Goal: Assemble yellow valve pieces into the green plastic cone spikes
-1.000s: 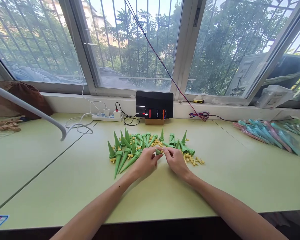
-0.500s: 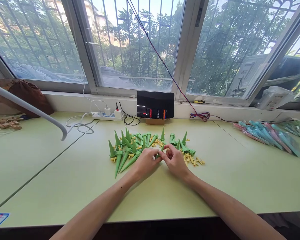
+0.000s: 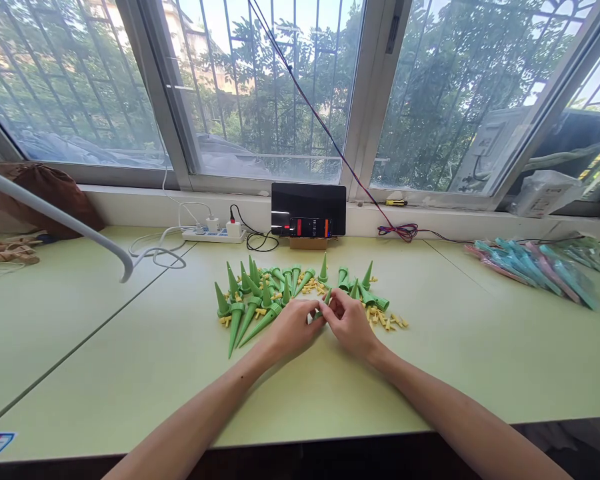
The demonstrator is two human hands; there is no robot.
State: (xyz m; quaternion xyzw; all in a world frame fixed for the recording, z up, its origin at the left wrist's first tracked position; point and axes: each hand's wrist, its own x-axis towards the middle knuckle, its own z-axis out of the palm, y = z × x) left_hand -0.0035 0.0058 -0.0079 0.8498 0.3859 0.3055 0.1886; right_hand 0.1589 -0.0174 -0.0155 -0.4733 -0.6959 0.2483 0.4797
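Pale yellow-green table (image 3: 130,393), green cones (image 3: 236,325), small yellow pieces (image 3: 381,319), white power strip (image 3: 213,236)

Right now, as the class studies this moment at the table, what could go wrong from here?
1. The green spike between the left hand and right hand is largely hidden by them, so a poor grip or misalignment might go unnoticed.
2. Loose yellow pieces lie close beside the right hand; a sideways brush could scatter them.
3. An upright spike stands just beyond the left hand and might be knocked over.
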